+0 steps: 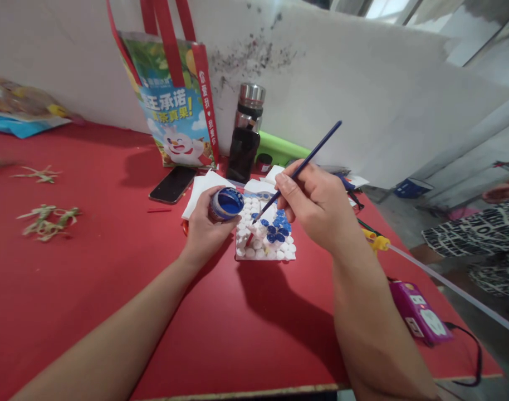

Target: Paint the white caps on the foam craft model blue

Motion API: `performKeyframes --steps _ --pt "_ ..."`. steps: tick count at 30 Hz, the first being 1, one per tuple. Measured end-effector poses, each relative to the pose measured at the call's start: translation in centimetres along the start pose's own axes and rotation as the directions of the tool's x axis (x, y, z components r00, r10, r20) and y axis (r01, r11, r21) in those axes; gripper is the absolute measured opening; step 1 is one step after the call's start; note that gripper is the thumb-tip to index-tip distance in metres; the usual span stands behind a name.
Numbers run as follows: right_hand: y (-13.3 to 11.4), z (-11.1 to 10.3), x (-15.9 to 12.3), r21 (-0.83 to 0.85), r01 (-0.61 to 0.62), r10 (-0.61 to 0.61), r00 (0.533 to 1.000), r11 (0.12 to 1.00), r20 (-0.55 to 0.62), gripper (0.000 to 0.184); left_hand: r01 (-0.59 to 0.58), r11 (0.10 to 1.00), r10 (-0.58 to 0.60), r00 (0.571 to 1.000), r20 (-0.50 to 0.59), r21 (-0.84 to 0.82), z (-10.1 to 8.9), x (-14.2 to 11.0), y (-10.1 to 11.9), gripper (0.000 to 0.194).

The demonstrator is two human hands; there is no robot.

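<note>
My left hand is wrapped round a small open jar of blue paint, tilted so its inside shows. Pinched in my right hand is a slim paintbrush with a dark blue handle. Its tip points down and left, over a panel covered in white round pieces; whether it touches them I cannot tell. Several of the pieces are blue, some grouped like a flower near the middle and others along the panel's right side. My right hand hides part of the panel's upper right.
Behind the panel stand a printed shopping bag, a metal bottle and a dark upright phone. Another phone lies flat. To the right are a yellow glue gun and a purple box with a cable. A person's patterned clothing shows beyond.
</note>
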State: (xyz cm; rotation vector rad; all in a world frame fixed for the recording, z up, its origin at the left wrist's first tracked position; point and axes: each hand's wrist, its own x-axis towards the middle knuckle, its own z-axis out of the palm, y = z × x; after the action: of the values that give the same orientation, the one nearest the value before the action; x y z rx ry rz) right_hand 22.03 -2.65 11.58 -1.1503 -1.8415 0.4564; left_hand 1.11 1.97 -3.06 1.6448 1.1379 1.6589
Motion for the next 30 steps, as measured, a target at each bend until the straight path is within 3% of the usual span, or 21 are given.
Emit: performKeyframes --steps 9,20,30 --pt "-0.9 -2.0 -0.7 0.008 -0.042 0.042 0.999 0.999 -0.027 0.032 0.007 1.000 -0.006 1.000 0.013 -0.008 0.0 0.0 0.2 0.062" --pt "-1.2 -1.3 -0.5 -0.038 0.009 -0.007 0.999 0.999 0.047 0.034 -0.004 1.000 0.004 1.000 0.011 0.013 0.0 0.0 0.2 0.062" --pt "-1.0 -1.5 -0.4 -0.061 0.000 0.002 1.000 0.998 0.029 0.035 -0.010 1.000 0.009 1.000 0.006 0.022 -0.1 0.0 0.1 0.062"
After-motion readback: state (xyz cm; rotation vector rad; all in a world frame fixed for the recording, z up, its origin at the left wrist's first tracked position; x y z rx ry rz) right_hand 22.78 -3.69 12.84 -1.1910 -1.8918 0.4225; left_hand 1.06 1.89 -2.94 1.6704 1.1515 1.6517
